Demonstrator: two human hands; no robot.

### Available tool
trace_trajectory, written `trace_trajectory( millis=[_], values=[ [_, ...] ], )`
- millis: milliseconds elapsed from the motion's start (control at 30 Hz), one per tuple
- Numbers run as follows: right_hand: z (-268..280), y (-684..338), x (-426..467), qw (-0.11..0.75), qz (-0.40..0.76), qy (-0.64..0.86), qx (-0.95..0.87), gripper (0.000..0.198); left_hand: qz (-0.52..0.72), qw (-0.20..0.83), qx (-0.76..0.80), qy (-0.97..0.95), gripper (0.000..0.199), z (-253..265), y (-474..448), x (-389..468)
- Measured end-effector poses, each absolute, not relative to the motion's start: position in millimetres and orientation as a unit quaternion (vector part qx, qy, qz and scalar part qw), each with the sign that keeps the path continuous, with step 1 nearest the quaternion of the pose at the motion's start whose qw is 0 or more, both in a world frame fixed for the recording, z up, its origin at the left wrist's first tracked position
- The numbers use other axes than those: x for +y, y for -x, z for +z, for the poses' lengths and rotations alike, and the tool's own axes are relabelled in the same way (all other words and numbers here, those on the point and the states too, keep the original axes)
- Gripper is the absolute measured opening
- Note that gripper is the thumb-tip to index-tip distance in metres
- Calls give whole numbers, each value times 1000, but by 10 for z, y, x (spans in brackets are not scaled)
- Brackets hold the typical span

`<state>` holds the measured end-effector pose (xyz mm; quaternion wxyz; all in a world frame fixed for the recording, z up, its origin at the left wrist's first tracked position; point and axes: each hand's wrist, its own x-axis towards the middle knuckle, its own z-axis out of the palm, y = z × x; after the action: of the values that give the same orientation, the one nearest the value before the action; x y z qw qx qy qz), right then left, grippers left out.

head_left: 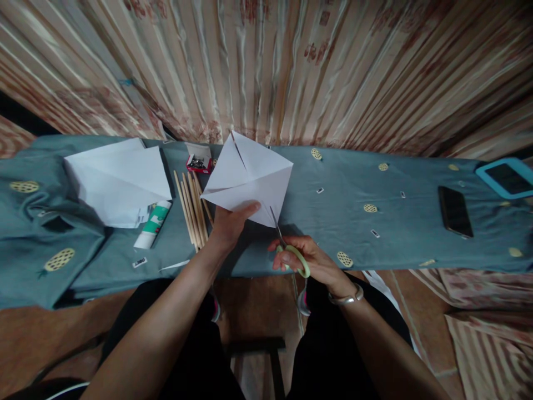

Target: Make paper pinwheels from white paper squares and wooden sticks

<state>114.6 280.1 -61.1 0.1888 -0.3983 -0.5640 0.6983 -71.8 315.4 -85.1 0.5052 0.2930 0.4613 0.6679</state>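
My left hand (231, 225) pinches a white square of paper (266, 172), thumb on top and the other fingers hidden beneath. The paper is creased and has slits running in from its corners. In my right hand (306, 255) is a pair of scissors (300, 261) with pale green handles. Their blades point up and away from me at the paper's near corner, where a slit shows. From this angle I cannot tell how far apart the blades are.
Left of the paper lie several wooden sticks (191, 208), a small red box (199, 159) of metal pieces, a green-and-white glue stick (153, 224) and white paper sheets (120, 178). A dark phone (455, 211) and a blue-framed tablet (508, 178) rest on the cloth (341, 189) at right.
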Motion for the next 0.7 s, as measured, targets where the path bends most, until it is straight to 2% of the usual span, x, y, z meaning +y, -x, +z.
trace_trajectory(
  millis=[700],
  values=[
    [-668, -1166, 2793, 185, 680, 397, -588, 50, 663, 519, 453, -294, 48, -836, 747, 3153]
  ],
)
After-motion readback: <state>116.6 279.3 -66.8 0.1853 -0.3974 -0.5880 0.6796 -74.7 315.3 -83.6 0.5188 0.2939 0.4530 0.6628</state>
